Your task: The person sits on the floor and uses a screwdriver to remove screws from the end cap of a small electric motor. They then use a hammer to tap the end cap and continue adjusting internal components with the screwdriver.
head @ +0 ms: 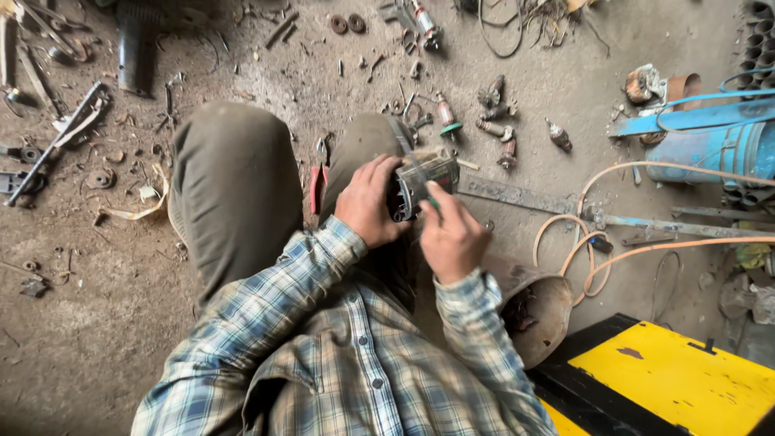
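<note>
Head view. A small motor housing (421,179) is held above the right knee (365,145) of a person seated over a dirt floor (97,339). The left hand (370,202) is wrapped around the housing's near end, fingers curled tight on it. The right hand (454,238) is closed on a green-handled tool (433,202), whose tip is set against the housing; the tip itself is hidden. A slip of the tool toward the left hand is judged the chief hazard, since the housing is braced by grip alone. Small parts could be dropped and lost among the scrap (492,113) strewn on the floor. Red pliers (317,182) lie between the knees. An orange hose (597,242) loops beside a yellow case (670,379), near enough to snag an elbow.
</note>
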